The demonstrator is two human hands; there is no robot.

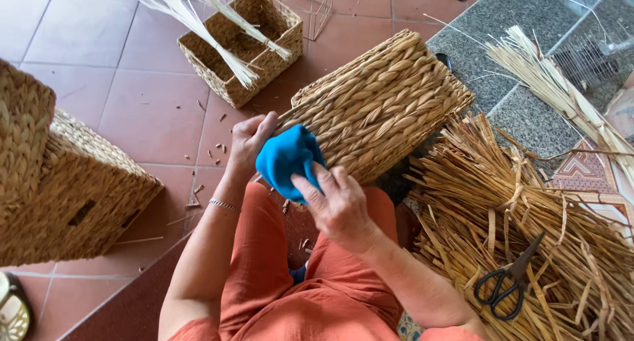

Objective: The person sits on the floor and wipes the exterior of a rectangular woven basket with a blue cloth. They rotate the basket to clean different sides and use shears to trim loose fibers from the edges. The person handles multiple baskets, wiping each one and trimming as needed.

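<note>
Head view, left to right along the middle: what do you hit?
Stacked woven baskets → left hand → blue cloth → right hand → woven basket being held → pile of dried straw with black scissors.

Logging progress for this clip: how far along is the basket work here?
Done: the woven basket on the lap looks fully braided; two more finished baskets stand at the left. In hand: the left hand steadies the basket's edge while the right hand presses a blue cloth against its side. Left: a pile of loose straw with black scissors on it lies unused.
</note>
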